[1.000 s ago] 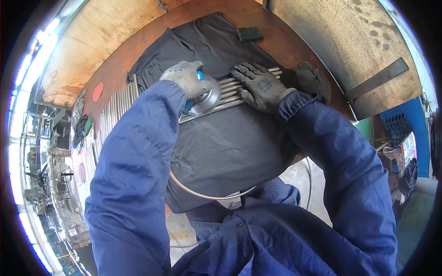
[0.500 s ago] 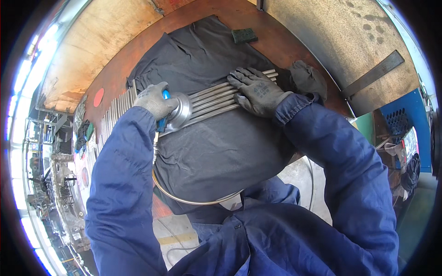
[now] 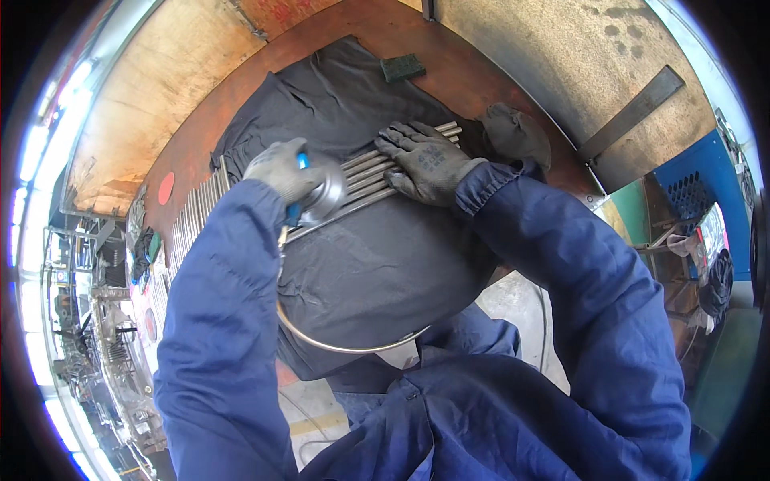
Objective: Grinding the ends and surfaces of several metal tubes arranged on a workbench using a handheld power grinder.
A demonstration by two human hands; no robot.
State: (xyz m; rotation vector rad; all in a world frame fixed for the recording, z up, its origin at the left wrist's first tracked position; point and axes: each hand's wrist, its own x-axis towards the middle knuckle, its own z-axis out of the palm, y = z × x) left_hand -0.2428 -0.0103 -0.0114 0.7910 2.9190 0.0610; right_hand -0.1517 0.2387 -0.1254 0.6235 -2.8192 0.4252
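My left hand [image 3: 277,171], in a grey glove, is closed around an air sander with a blue body and a round silvery disc [image 3: 330,197]. The disc rests on a row of several metal rods [image 3: 367,175] lying side by side on a dark cloth [image 3: 385,252]. Farther right along the same rods, my gloved right hand [image 3: 431,167] lies flat on them, fingers stretched out. An air hose [image 3: 353,348] runs from the sander and curves over the near part of the cloth. The sander's grip is partly hidden by my left hand.
Several more rods [image 3: 192,210] lie in a row at the left, partly behind my left sleeve. A dark green scouring pad [image 3: 403,67] sits near the far end of the cloth. A crumpled dark cloth [image 3: 517,136] lies right of my right hand, and upright panels border the brown table [image 3: 241,76].
The sander in my left hand has moved right along the rods, closer to my right hand. My right hand stays flat on the rods. The whole view has shifted slightly.
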